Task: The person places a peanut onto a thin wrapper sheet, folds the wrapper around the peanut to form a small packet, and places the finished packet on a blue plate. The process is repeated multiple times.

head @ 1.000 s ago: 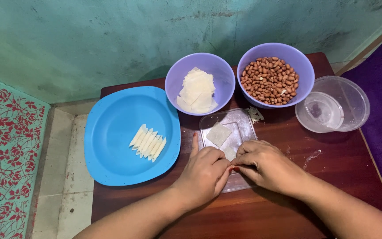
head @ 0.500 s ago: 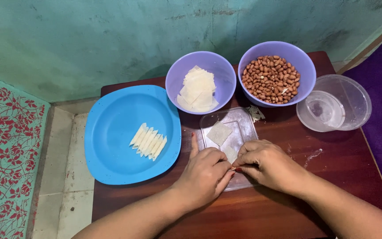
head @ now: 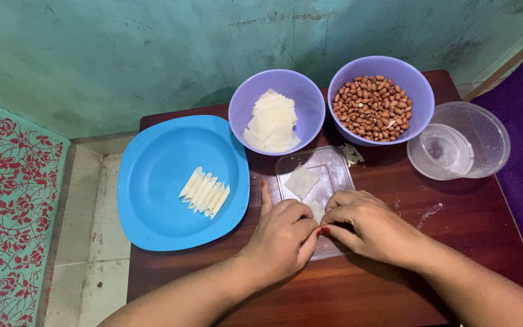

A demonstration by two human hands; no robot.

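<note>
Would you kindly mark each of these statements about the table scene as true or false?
1. The blue plate holds a row of pale rolled pieces. True.
2. The peanuts sit in the clear container. False: they fill the right purple bowl; the clear container holds only a smaller clear cup.
3. The left hand and right hand meet over the clear tray. True.
4. The left purple bowl is empty. False: it holds stacked pale wrappers.
5. A square wrapper lies flat on the tray. True.
</note>
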